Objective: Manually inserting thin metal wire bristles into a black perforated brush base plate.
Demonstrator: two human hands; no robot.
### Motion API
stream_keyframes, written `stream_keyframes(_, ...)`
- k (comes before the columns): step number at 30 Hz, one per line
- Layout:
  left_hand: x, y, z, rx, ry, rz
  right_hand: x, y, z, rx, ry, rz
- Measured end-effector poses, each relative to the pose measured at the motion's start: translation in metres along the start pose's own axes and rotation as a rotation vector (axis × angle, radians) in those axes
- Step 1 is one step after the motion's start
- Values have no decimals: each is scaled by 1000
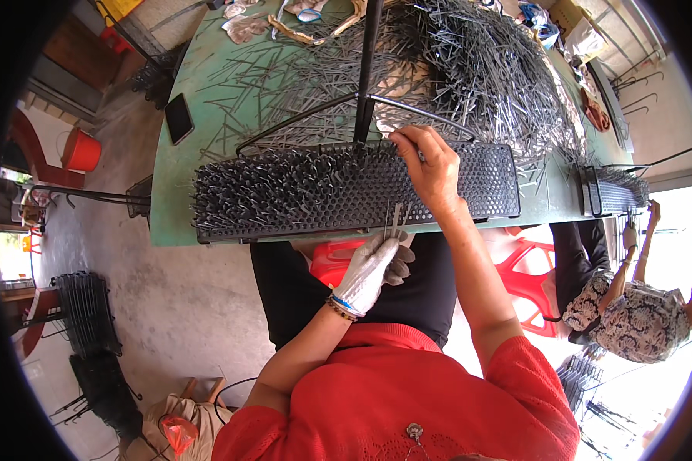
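Several thin metal pins (pixel 394 219), light, stiff, slippery, pinched low by gloved left hand (pixel 370 270); right hand (pixel 432 170) presses perforated tray (pixel 484 180), centre frame.

A dark phone (pixel 179 117) with a blank black screen lies flat near the left edge of the green surface (pixel 178 201). At the far right corner sits a brown cardboard box (pixel 579 28), open-topped, with blue wrapping (pixel 544 29) just beside it.
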State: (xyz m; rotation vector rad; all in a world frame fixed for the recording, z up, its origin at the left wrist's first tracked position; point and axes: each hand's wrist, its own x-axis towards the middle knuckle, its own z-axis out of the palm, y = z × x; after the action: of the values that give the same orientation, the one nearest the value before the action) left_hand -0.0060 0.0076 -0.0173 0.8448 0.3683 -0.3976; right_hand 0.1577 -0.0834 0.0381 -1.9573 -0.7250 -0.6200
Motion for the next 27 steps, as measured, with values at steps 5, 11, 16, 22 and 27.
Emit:
stream_keyframes(5,0,1,0,5,-8,7,0,3,0,-108,-21,-173)
stream_keyframes(11,0,0,-1,-6,6,-3,-8,6,2,-47,7,-19)
stream_keyframes(16,1,-1,-3,-5,0,-3,-12,6,3,-21,-6,76)
stream_keyframes(22,0,1,-1,-19,-7,3,-17,10,4,-103,75,-48)
stream_keyframes(27,-1,5,2,-206,-9,-48,-21,11,4,-209,77,-109)
